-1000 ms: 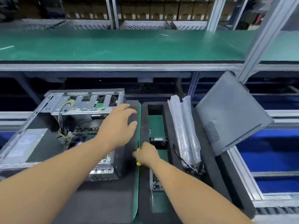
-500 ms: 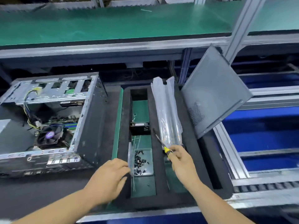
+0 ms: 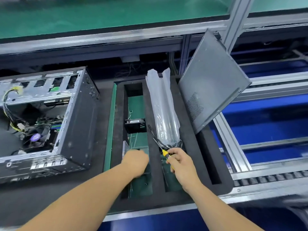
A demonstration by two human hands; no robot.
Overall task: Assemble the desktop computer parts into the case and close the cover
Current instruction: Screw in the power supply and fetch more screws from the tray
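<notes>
Black foam tray (image 3: pixel 191 147) (green-matted bench (image 3: pixel 100 15))

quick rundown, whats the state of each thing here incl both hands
black desktop computer case: open, cover off, lying on its side
grey metal side cover: detached, leaning tilted at the black foam tray
yellow-handled screwdriver: gripped by right hand
left hand: reaching down into tray slot, fingers hidden
clear plastic bag: lying on tray
</notes>
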